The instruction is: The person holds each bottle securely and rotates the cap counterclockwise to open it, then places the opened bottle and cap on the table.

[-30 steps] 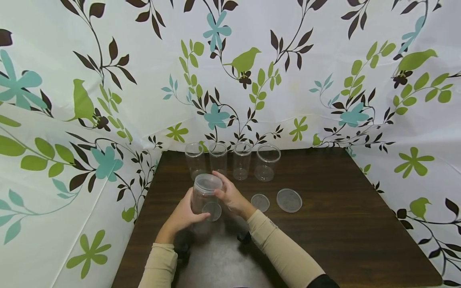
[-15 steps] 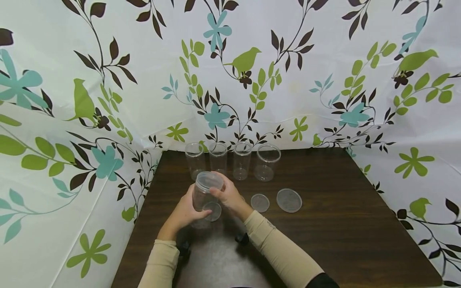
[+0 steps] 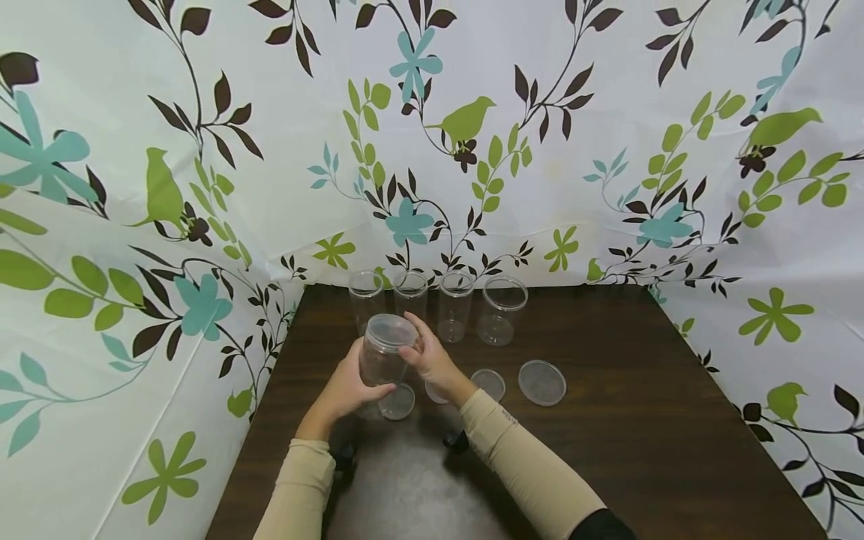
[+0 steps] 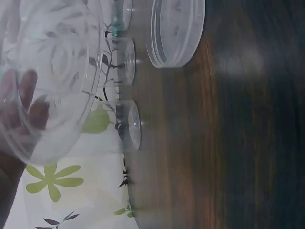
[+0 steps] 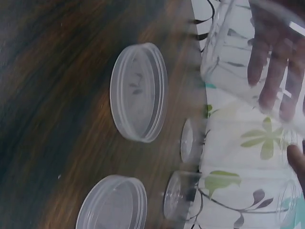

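Observation:
A clear plastic jar [image 3: 382, 365] with a translucent screw lid [image 3: 391, 331] on its top is held above the table, slightly tilted. My left hand [image 3: 346, 384] grips the jar's body, thumb across its near side. At the lid's right edge, my right hand [image 3: 433, 361] holds the rim between thumb and fingers. The jar's round base [image 4: 55, 71] faces the camera in the left wrist view. Fingers [image 5: 274, 81] show through the clear wall in the right wrist view.
Several open clear jars, one the wider jar [image 3: 501, 319], stand along the table's back edge. Loose lids lie in a row nearer me, among them a small lid [image 3: 397, 402] and a larger lid [image 3: 543, 383]. A patterned curtain [image 3: 594, 187] hangs behind the dark table [image 3: 621, 450].
The jar and both hands have risen slightly, and the head view has tilted a little upward. My right hand's fingers have shifted and spread at the lid's rim.

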Demonstrator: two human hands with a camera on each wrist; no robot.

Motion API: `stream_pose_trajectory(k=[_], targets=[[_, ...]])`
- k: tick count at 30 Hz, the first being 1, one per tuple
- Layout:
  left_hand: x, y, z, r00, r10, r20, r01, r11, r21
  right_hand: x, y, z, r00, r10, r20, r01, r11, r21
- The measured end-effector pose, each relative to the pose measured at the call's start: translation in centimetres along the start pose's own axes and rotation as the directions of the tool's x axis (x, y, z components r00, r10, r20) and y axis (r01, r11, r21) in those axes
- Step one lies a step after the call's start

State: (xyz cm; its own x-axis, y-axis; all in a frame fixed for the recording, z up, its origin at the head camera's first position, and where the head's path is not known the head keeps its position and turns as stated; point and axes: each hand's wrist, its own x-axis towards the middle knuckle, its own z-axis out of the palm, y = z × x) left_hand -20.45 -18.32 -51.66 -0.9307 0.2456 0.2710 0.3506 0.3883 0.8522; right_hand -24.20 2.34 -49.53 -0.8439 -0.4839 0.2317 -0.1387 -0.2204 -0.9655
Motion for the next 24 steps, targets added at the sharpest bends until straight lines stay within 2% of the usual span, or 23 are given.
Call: stream_pose_trajectory(k=[4,7,12,14,16,20,24], targets=[[0.4,-0.6,0.3,0.998,0.002,-0.058,0.002,0.998,0.065,-0.1,0.4,0.7,0.996,0.002,-0.093,-0.002,1.000,-0.002],[0.7,-1.0,0.7,0.997,0.006,-0.077,0.001,0.996,0.094,-0.1,0.3,1.2,0.990,0.016,-0.143,-0.016,1.000,0.002],[1.2,-1.0,1.3,0.997,0.024,-0.071,-0.017,0.994,0.110,-0.5,-1.7,2.0,0.971,0.028,-0.236,-0.049,0.995,-0.085],[1.3,-0.8,1.3,0.998,0.037,-0.058,-0.030,0.993,0.110,-0.5,-2.4,1.9,0.968,0.027,-0.248,-0.062,0.989,-0.133],[1.4,-0.5,1.3,0.999,0.035,-0.033,-0.032,0.996,0.087,-0.3,-2.4,1.3,0.974,0.024,-0.226,-0.059,0.987,-0.148],[1.6,-0.2,1.0,0.999,-0.008,0.046,0.009,1.000,-0.018,0.3,-1.1,-0.4,0.995,0.007,-0.102,-0.018,0.994,-0.106],[1.7,-0.2,0.8,0.995,-0.040,0.090,0.047,0.995,-0.082,0.8,-0.5,-1.2,1.000,0.005,-0.028,-0.007,0.998,-0.066]])
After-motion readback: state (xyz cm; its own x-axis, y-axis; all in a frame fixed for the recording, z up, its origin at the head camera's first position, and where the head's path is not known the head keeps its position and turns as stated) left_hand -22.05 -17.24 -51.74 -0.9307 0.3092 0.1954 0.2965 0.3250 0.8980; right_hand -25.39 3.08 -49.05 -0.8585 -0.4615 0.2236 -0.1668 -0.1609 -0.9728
